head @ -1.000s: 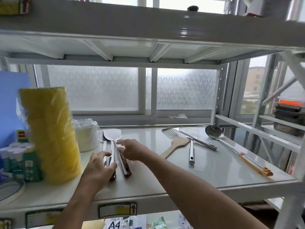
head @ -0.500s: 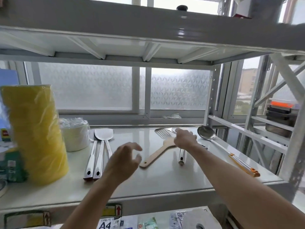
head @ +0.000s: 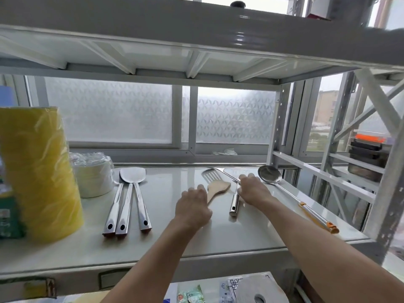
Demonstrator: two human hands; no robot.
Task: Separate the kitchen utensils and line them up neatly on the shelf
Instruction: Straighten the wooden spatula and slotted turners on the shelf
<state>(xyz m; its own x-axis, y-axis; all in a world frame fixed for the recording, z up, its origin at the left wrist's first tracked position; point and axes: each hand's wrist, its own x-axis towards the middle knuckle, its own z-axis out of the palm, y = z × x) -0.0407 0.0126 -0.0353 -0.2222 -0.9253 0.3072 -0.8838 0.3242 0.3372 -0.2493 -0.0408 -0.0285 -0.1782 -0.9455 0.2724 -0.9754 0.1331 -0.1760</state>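
Three steel utensils lie side by side on the white shelf, left of centre, handles toward me. My left hand is curled over the handle of the wooden spatula, whose blade points away. A slotted steel turner and a second steel turner cross each other just right of it. My right hand covers their crossing, fingers closed around the second turner's shaft. A steel ladle with an orange-tipped handle lies diagonally at the far right, untouched.
A tall yellow wrapped stack and a wrapped stack of white bowls stand at the left. An upper shelf hangs low overhead. The frosted window is behind. The rack's upright is at the right.
Both hands left the three lined-up steel utensils and moved right. The left hand came down on the wooden spatula's handle; the right hand settled on the crossed steel turners.
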